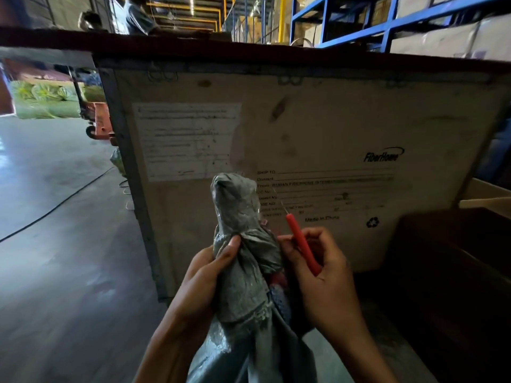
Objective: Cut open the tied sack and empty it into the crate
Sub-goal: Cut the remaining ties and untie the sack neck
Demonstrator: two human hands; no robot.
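A grey woven sack (243,275) stands upright in front of me, its neck bunched and tied just below the top tuft. My left hand (206,275) grips the sack's neck from the left, thumb pressed at the tie. My right hand (318,269) holds a thin red-handled cutter (301,241) beside the neck on the right, its fine blade pointing up and left. Red and blue contents show through a gap under the tie. The large plywood crate (318,128) with printed shipping text rises right behind the sack.
Concrete floor with a black cable (55,208) lies to the left. A red pallet jack (99,123) and green bundles sit far left. A dark box (453,272) stands at right. Blue racking with cartons and a person are beyond the crate.
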